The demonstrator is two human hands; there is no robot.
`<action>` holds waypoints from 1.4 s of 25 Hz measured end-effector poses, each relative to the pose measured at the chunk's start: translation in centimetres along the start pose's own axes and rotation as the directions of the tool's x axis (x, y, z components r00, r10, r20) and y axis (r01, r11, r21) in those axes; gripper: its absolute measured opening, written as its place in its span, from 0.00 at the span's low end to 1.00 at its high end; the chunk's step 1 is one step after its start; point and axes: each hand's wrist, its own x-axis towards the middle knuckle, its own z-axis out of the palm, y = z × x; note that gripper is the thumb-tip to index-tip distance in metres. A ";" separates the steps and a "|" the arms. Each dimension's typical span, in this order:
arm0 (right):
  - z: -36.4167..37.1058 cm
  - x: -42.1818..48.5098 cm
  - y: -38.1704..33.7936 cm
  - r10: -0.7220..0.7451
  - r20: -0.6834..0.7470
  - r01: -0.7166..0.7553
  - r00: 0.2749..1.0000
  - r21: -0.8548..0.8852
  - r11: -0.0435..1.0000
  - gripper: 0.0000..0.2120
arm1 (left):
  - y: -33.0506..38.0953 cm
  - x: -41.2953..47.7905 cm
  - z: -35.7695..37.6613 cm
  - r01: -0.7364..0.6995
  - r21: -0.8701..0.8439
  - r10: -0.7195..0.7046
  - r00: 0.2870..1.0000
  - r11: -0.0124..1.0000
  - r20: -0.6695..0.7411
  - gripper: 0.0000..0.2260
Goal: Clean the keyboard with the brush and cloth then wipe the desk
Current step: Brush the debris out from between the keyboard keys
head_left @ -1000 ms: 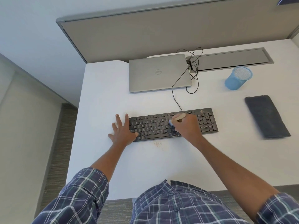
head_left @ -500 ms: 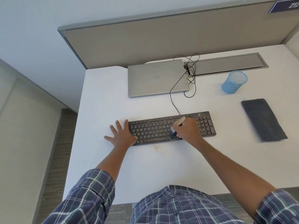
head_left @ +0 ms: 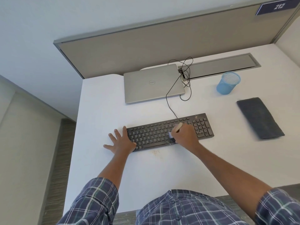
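Brushing appeared to be the step in hand. Nearest the person, on the white worktop (head_left: 162, 172), a small scatter of brownish crumbs (head_left: 155, 153) lay just in front of the black corded keyboard (head_left: 151, 134), whose long axis ran left to right. The left hand (head_left: 121, 142) lay flat with fingers spread, pressing on the keyboard's near left corner, probably to steady it. The right hand (head_left: 185, 135) had its fingers curled around the small wooden-handled brush (head_left: 178, 126), with the handle tilted up and away and the pale bristles down on the keys about mid-board. The number pad lay just right of that hand, with specks on the board's far right corner. The folded dark grey cloth (head_left: 259, 118) rested well apart to the right, nearer the right hand. Farther back sat a closed silver laptop (head_left: 152, 83) and a blue mesh cup (head_left: 228, 83). Compared with half a second earlier, both hands and the bristles kept much the same places on the keyboard. Only the view had tipped upward.
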 end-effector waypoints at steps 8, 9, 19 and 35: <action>-0.4 -0.4 -1.2 -0.026 0.008 0.025 1.000 0.051 0.998 0.09 | 0.0 0.0 0.0 -0.011 0.038 0.012 0.999 0.999 -0.030 0.46; 0.0 -0.5 -1.9 -0.037 0.002 0.036 0.999 0.076 0.996 0.07 | 0.0 0.0 0.0 -0.010 0.044 0.011 0.999 0.999 -0.032 0.46; -2.0 0.0 2.2 0.128 -0.087 -0.141 0.988 -0.166 0.976 0.08 | 0.2 0.6 0.2 -0.019 0.067 0.021 0.999 0.998 -0.030 0.44; -2.7 0.3 1.5 0.078 -0.090 -0.098 0.993 -0.255 0.962 0.08 | 0.7 0.8 0.0 -0.031 0.113 0.035 0.999 0.993 -0.031 0.44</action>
